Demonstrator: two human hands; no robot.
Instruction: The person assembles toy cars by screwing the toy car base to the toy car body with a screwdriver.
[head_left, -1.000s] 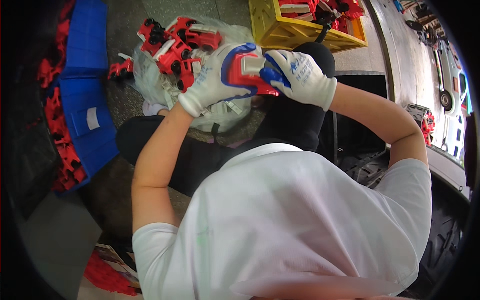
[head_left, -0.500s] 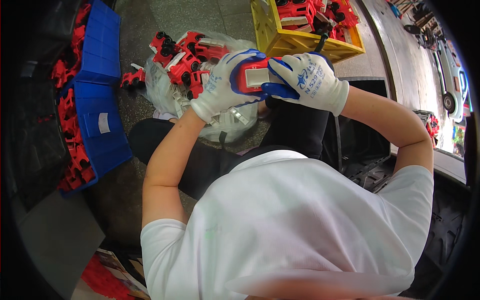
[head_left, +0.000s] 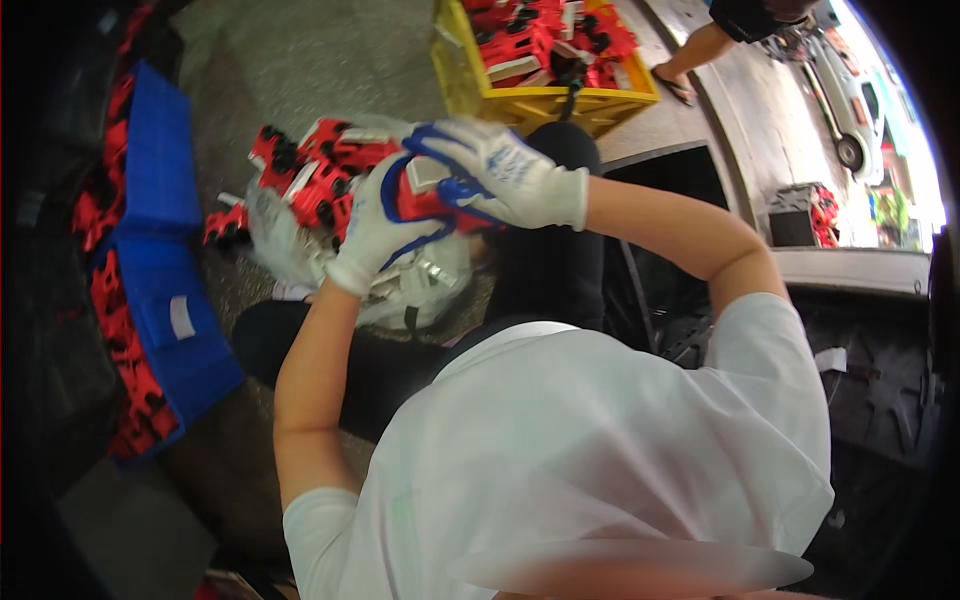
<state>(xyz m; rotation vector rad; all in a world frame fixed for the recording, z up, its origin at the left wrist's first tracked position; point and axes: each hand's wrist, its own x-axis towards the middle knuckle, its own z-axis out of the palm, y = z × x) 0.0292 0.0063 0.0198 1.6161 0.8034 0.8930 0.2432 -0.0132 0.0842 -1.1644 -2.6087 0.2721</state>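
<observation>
Both my hands wear white gloves with blue palms. Between them is a red toy truck [head_left: 412,200] with a white panel on it, partly covered by the gloves. My left hand [head_left: 376,225] is wrapped round its left side. From the right, my right hand [head_left: 515,178] lies over it with bent fingers pressed on it. Just beyond and below the hands, a clear plastic bag [head_left: 455,275] holds loose white parts. Several red toy trucks with black wheels [head_left: 318,200] are heaped on the bag.
Blue bins [head_left: 165,270] full of red trucks line the left. A yellow crate [head_left: 560,103] heaped with more stands ahead. One truck [head_left: 228,222] lies on the floor. At the upper right are another person's leg [head_left: 695,55], a box of red pieces [head_left: 805,212] and a parked vehicle [head_left: 845,110].
The view has shifted, so the surroundings sit differently. The truck has tilted between my hands, and my right hand has moved over its top. Another person's leg has come into view at upper right.
</observation>
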